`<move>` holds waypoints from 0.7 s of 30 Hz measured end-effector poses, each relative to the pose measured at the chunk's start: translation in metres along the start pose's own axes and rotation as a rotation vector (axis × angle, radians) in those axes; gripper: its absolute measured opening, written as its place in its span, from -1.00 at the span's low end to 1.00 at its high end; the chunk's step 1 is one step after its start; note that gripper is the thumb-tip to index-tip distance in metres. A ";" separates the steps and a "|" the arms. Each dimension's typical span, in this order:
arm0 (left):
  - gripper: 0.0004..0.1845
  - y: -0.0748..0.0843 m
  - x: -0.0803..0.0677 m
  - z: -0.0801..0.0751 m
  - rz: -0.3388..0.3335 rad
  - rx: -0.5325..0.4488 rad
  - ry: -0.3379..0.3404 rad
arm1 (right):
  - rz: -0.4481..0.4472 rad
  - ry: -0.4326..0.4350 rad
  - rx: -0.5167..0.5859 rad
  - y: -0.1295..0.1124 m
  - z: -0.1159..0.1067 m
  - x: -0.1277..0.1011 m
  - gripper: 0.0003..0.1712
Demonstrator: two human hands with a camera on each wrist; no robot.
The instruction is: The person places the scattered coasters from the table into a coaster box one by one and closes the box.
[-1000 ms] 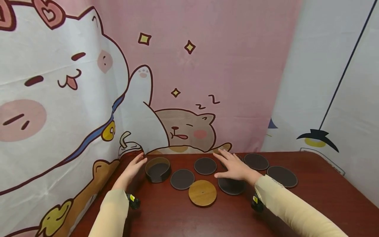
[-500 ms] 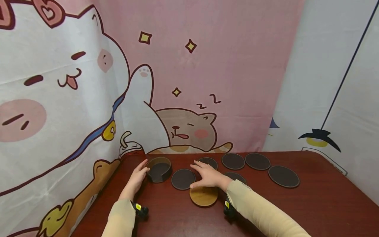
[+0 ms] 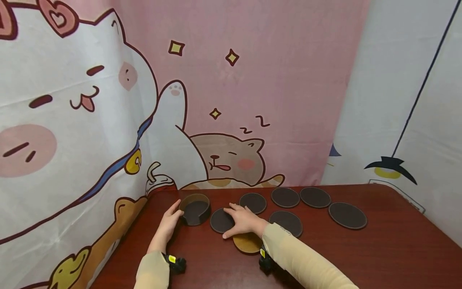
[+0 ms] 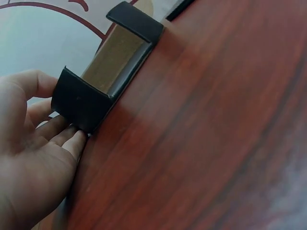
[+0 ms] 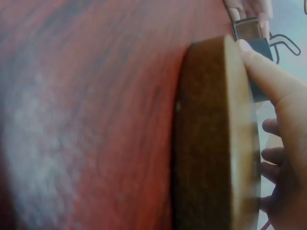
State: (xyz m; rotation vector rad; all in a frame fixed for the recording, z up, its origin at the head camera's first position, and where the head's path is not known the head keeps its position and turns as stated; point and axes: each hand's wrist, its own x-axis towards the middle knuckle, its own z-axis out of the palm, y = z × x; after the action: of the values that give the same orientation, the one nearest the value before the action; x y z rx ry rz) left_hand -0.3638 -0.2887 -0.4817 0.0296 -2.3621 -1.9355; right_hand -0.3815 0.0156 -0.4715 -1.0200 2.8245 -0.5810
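Observation:
In the head view a round dark coaster holder (image 3: 205, 218) with a notch in its front wall stands at the table's left. My left hand (image 3: 167, 225) rests its fingers against the outside of that wall, also visible in the left wrist view. My right hand (image 3: 244, 221), fingers spread, reaches over a dark round coaster (image 3: 218, 222) and covers its right part. Under the same hand lies a thick round wooden disc (image 3: 246, 245), partly hidden. The right wrist view shows the disc (image 5: 204, 134) edge-on, with the thumb (image 5: 268, 76) above it.
More dark coasters lie flat on the red-brown table (image 3: 216, 269): one behind the right hand (image 3: 253, 202), several to its right, the farthest one (image 3: 347, 215) near the right side. A cartoon-printed curtain (image 3: 288, 80) hangs close behind the table.
My right hand has moved left from the right-hand coasters, across the wooden disc, to the coaster near the holder. My left hand has moved in against the holder's side.

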 end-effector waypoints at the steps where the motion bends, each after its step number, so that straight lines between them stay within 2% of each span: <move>1: -0.31 0.000 -0.001 0.000 -0.001 0.005 -0.003 | 0.006 -0.005 -0.006 -0.001 0.000 0.000 0.14; 7: -0.32 -0.003 -0.002 -0.001 0.005 0.028 -0.017 | 0.020 -0.005 -0.030 -0.005 0.001 0.001 0.09; 12: -0.33 -0.003 -0.003 -0.003 0.019 0.034 -0.022 | 0.032 0.010 -0.002 -0.005 0.003 0.002 0.04; 21: -0.33 -0.003 -0.005 -0.003 0.029 0.008 -0.031 | 0.033 0.084 -0.014 -0.002 0.008 0.006 0.00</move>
State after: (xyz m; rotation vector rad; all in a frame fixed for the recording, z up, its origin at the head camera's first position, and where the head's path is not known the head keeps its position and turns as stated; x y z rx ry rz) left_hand -0.3585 -0.2918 -0.4845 -0.0347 -2.3761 -1.9272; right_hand -0.3837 0.0077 -0.4780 -0.9724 2.9158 -0.6150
